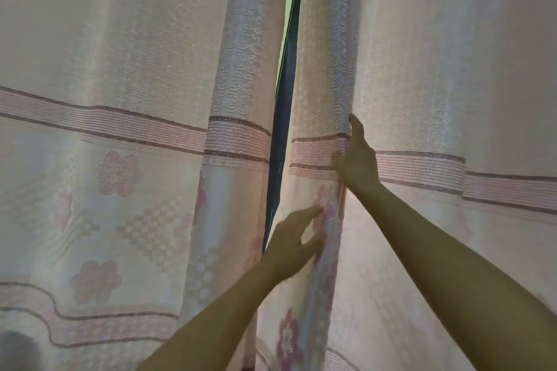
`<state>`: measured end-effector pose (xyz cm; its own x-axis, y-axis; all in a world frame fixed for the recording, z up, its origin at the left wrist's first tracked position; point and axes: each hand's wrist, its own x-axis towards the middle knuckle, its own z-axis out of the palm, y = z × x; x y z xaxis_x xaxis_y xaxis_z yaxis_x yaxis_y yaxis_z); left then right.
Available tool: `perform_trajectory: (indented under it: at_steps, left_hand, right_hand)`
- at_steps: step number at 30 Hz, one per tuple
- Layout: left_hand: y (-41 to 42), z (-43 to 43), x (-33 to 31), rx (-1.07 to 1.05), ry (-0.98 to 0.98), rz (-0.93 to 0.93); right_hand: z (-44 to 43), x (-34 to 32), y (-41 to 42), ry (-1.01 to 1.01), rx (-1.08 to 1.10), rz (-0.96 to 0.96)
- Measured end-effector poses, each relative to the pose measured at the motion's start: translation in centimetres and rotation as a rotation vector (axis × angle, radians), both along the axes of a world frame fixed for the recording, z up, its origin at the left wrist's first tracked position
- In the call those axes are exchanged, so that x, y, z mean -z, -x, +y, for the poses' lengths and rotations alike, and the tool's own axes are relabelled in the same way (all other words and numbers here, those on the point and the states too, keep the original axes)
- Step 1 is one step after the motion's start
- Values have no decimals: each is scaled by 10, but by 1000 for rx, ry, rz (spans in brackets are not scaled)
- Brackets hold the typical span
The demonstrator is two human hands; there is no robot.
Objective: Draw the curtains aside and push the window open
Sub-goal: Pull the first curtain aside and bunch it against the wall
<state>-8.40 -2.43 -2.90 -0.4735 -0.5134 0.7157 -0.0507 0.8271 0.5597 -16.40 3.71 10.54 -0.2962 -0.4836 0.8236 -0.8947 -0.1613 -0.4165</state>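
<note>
Two pale pink curtains with striped bands and flower patterns hang in front of me. The left curtain fills the left half, the right curtain the right half. Between them runs a narrow gap showing the window, a dark frame edge and green light behind. My right hand is closed on a fold at the right curtain's inner edge, at the striped band. My left hand is lower, fingers spread, touching the same edge without clearly gripping it.
A dark blurred shape sits at the bottom left corner. Curtain fabric fills nearly the whole view, and the window handle is hidden.
</note>
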Motion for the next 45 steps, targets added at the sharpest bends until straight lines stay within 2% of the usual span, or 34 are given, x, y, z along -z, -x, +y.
perform_trajectory:
  at_steps: [3,7,13,19,24,26,28,31,34,38,45]
  left_hand:
    - [4,-7,1,-207,91,93]
    - [28,-7,-7,-326,104,-33]
    - [92,30,-22,-150,-14,-120]
    - [145,81,-29,38,3,-24]
    - [180,103,-38,-111,96,35]
    - [183,109,-49,-260,213,90]
    - [186,112,-64,-315,259,127]
    - [195,105,-85,-202,190,144]
    - [212,99,-101,-199,161,177]
    - [238,97,-110,-133,99,145]
    - [288,101,-111,133,16,182]
  right_hand:
    - [13,2,20,100,50,-54]
    - [30,6,42,216,115,-119]
    - [69,3,73,367,236,-65]
    - [112,-9,108,405,365,-2]
    - [141,-18,132,385,523,160]
    - [146,-14,140,348,615,319]
    - [148,-11,151,305,674,466]
    - [153,-19,168,325,699,553]
    - [158,-21,182,331,722,609]
    - [159,-22,203,267,755,579]
    - [159,-19,240,286,780,590]
